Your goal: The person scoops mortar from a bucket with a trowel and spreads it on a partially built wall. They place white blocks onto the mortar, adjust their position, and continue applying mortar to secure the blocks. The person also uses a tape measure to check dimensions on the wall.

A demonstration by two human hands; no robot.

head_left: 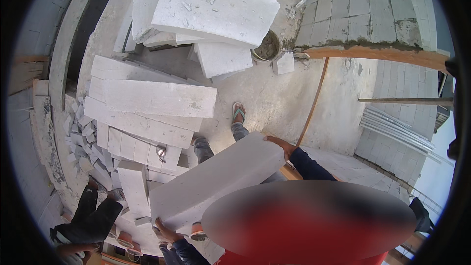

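Observation:
A long white lightweight concrete block lies slanted across the front of my body, held in both hands. My left hand is closed on its lower left end, with the fingers at the edge. At the upper right end, my right hand grips the corner, its fingertips over the top edge. Left of the held block is a stack of similar white blocks, with a small shiny round object on its near part. Beyond the block stands a foot in a flip-flop on the concrete floor.
More large blocks are piled at the far side, beside a mortar bucket. Broken pieces lie at left. A co-worker's dark trousers show at lower left, near reddish buckets. A wooden pole stands right.

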